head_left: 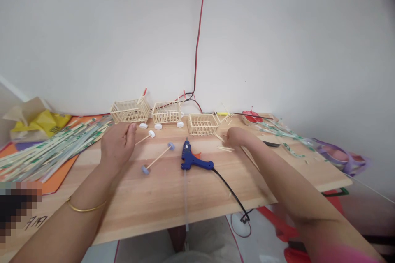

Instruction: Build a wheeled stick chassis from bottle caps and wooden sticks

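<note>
My left hand (117, 146) is closed, thumb pressed on the curled fingers, in front of the leftmost stick basket (130, 111). Beside it, a wooden axle with a white wheel (151, 133) runs toward the hand; whether I grip it is hidden. My right hand (237, 137) is closed and low over short loose sticks (225, 149), its fingertips mostly hidden. Between my hands lies a blue glue gun (187, 157), nozzle pointing away, a glue stick in its rear. To its left rests an axle with bluish wheels (159, 158).
A wheeled stick cart (166, 113) and a wheelless stick basket (203, 125) stand along the back. Bundled wrapped sticks (70, 144) cover the left side. At the right are a red dish (252, 117), plastic wrappers (286, 131) and the gun's black cord (230, 189).
</note>
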Demonstrator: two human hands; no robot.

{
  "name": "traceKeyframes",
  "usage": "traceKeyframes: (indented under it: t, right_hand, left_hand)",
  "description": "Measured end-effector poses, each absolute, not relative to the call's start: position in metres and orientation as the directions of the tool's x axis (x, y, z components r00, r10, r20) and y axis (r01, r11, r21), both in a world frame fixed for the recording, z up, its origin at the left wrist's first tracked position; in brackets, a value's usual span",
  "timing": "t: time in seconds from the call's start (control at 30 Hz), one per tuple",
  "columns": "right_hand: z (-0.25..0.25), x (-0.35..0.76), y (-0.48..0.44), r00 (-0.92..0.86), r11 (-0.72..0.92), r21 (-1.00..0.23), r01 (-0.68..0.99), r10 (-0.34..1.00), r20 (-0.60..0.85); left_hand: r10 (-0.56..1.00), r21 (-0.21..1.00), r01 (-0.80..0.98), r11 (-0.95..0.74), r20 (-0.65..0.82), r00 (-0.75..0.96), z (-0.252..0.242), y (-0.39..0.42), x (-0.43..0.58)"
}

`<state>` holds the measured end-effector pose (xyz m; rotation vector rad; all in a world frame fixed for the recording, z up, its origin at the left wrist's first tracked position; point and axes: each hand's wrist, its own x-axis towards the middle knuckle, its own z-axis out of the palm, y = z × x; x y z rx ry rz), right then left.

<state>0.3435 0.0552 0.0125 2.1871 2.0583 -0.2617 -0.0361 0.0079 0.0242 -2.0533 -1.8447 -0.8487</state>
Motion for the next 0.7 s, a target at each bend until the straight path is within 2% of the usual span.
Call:
traceKeyframes:
  t: [0.13, 0.3, 0.5, 0.7]
  right_hand:
    - [0.014, 0.347, 0.049, 0.004, -0.013, -0.033, 0.999, 0.968, -0.249]
    - [0.011, 0.341, 0.047, 0.030, -0.033, -0.009, 0.999, 0.962, -0.272]
    - [0.012, 0.343, 0.049, 0.032, -0.036, -0.010, 0.999, 0.949, -0.313]
    - [0.011, 0.349, 0.039, 0.030, -0.058, -0.086, 0.995, 0.955, -0.296]
  left_hand:
    - [0.805, 0.202, 0.960, -0.193, 0.592, 0.037, 0.024, 0.009, -0.035]
    - [0.744, 0.206, 0.948, -0.242, 0.667, 0.045, 0.020, 0.012, -0.037]
    - [0.726, 0.186, 0.943, -0.275, 0.683, 0.077, 0.017, 0.014, -0.039]
    - [0.714, 0.177, 0.943, -0.283, 0.695, 0.084, 0.017, 0.014, -0.039]
